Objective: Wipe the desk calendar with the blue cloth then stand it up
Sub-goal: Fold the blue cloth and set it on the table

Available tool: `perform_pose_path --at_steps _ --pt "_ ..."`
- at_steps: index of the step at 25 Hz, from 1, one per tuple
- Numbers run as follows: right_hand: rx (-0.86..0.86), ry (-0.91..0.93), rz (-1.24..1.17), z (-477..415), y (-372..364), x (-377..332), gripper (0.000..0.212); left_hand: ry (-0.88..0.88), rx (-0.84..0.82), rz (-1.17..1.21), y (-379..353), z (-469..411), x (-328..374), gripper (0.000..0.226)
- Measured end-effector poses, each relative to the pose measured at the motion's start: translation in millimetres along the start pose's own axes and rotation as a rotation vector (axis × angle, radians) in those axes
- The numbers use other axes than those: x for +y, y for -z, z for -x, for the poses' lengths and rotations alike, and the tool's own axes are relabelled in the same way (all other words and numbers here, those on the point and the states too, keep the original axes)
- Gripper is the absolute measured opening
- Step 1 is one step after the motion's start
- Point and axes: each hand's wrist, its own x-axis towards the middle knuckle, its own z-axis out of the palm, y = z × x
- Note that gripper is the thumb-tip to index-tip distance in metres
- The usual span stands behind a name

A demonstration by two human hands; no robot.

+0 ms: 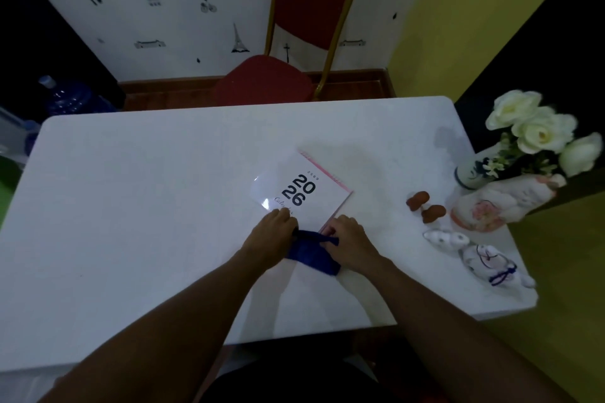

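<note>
With the desk calendar [302,188] lying flat mid-table, we see the left hand [273,229] and right hand [348,240] both pinching the bunched blue cloth [311,255] at its near edge, and we judge a hard wipe could skid it toward the figurines [447,239].

Calendar [301,190] flat mid-table [131,206]; cloth [314,255] at its near edge, between both hands. Vase [474,173], figurines [448,239] along right edge. Chair [265,78] behind table.
</note>
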Motion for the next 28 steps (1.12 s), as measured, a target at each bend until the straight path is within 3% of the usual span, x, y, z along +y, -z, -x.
perform_pose_path --at_steps 3,7,9,11,12,16,19,23,25,28 --pt "0.011 0.153 -0.028 19 18 -8 0.014 -0.031 -0.083 0.111 12 25 -5 0.017" --pt "0.296 0.587 0.267 62 -5 -1 0.041 -0.25 0.154 -0.02 -8 74 -11 0.036" --pt "0.186 0.658 0.341 86 -32 18 0.051 -0.244 -0.003 0.014 -29 93 -8 0.051" --pt "0.031 0.571 0.351 103 -55 31 0.058 -0.147 -0.2 0.049 -52 105 -3 0.067" --pt "0.011 0.526 0.347 106 -63 35 0.062 -0.122 -0.216 0.045 -63 108 -1 0.067" --pt "0.068 0.503 0.442 93 -68 36 0.057 -0.118 -0.109 -0.017 -75 111 5 0.065" --pt "0.057 0.546 0.487 86 -61 36 0.053 -0.105 -0.121 -0.044 -71 109 8 0.07" --pt "0.103 0.528 0.391 85 -51 25 0.049 -0.159 -0.009 -0.025 -53 101 4 0.05" --pt "0.166 0.416 0.253 76 -44 14 0.046 -0.14 0.051 0.118 -39 88 1 0.043" --pt "0.225 0.078 -0.004 53 -35 -10 0.043 -0.004 0.123 0.221 -17 58 -5 0.042"
